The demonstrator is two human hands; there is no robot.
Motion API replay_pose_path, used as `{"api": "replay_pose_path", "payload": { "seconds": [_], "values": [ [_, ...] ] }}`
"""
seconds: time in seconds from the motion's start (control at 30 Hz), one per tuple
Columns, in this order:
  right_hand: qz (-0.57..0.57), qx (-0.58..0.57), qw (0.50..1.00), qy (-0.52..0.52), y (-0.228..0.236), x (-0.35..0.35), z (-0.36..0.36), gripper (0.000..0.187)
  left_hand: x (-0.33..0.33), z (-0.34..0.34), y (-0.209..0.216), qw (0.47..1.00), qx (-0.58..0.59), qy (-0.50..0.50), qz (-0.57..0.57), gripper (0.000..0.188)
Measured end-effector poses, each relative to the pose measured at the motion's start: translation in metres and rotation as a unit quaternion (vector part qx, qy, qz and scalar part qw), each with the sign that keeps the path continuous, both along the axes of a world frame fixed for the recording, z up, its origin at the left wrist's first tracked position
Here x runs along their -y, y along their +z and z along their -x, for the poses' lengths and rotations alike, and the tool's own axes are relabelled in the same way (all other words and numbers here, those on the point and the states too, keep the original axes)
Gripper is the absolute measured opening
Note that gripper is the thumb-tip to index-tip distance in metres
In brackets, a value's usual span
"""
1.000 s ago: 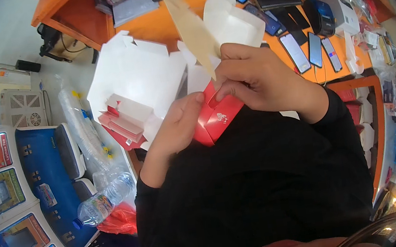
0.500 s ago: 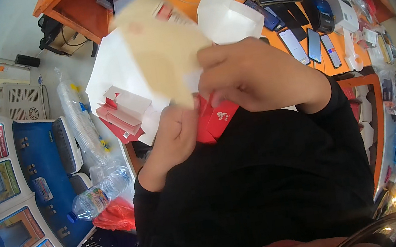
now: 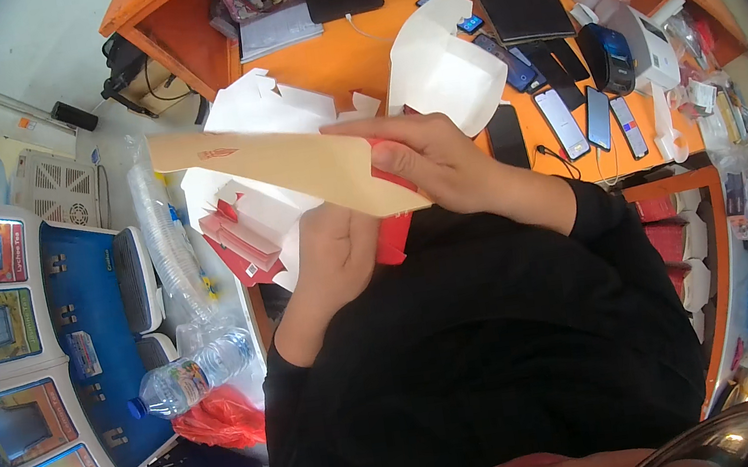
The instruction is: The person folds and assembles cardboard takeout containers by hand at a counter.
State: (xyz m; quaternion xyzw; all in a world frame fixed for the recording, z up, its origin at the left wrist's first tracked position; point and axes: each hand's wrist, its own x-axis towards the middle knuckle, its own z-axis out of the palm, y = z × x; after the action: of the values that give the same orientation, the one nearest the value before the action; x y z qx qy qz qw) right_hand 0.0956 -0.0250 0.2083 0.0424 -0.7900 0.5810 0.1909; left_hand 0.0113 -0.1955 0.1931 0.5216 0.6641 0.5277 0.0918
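Note:
My right hand (image 3: 440, 163) is closed on a cream-coloured card sheet (image 3: 290, 169), thumb on its near face and fingers along its upper edge. The sheet is tilted and stretches left across the front of the table, with a small red print on it. Just under it, my left hand (image 3: 338, 248) is closed at a red folded carton (image 3: 394, 242) close to my body; the sheet hides most of that carton and the left fingertips. Left of this hand lies an opened white-and-red carton (image 3: 242, 237) with flaps standing up.
White card pieces (image 3: 267, 106) and an open white box (image 3: 447, 73) lie on the orange table (image 3: 304, 63). Several phones (image 3: 560, 122), a black tablet (image 3: 522, 11) and a small printer (image 3: 606, 56) are at the right. A water bottle (image 3: 177, 384) lies at the left.
The cream card has swung from upright to nearly level and now covers much of the red carton. My right hand has risen slightly off the carton; my left hand stays near it.

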Motion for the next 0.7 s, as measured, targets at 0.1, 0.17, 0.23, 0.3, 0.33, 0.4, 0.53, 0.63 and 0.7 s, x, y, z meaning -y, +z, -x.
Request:
{"api": "replay_pose_path", "payload": {
  "seconds": [0.1,0.17,0.23,0.3,0.33,0.4,0.53,0.63,0.7],
  "values": [
    [-0.017,0.043,0.999,0.013,-0.005,-0.012,-0.004,0.037,-0.007,-0.003,0.012,0.994,0.092,0.011,0.052,0.026],
    [-0.032,0.036,0.999,-0.02,-0.009,-0.014,-0.002,0.035,-0.017,0.001,0.002,0.998,0.023,0.042,0.034,0.026],
    [-0.025,-0.041,0.995,-0.09,-0.02,-0.01,0.013,0.04,-0.025,0.005,-0.006,0.993,-0.03,0.109,0.047,0.023],
    [0.09,-0.005,0.989,-0.119,-0.027,-0.003,0.018,0.053,-0.031,0.016,-0.016,0.97,-0.166,0.165,0.06,0.019],
    [0.147,0.013,0.98,-0.135,-0.031,-0.001,0.02,0.062,-0.033,0.022,-0.021,0.951,-0.234,0.19,0.066,0.017],
    [0.196,0.054,0.977,-0.068,-0.044,-0.011,0.029,0.075,-0.043,0.023,-0.027,0.947,-0.269,0.157,0.084,0.015],
    [0.194,0.105,0.973,-0.075,-0.046,-0.026,0.04,0.072,-0.043,0.051,-0.09,0.97,-0.2,0.134,0.01,0.026],
    [0.152,0.0,0.986,-0.072,-0.041,-0.047,0.041,0.075,-0.04,0.093,-0.091,0.983,-0.027,0.178,-0.044,0.028],
    [0.065,-0.074,0.995,-0.034,-0.036,-0.063,0.045,0.077,-0.019,0.114,-0.071,0.961,0.114,0.232,-0.102,0.029]
  ]
}}
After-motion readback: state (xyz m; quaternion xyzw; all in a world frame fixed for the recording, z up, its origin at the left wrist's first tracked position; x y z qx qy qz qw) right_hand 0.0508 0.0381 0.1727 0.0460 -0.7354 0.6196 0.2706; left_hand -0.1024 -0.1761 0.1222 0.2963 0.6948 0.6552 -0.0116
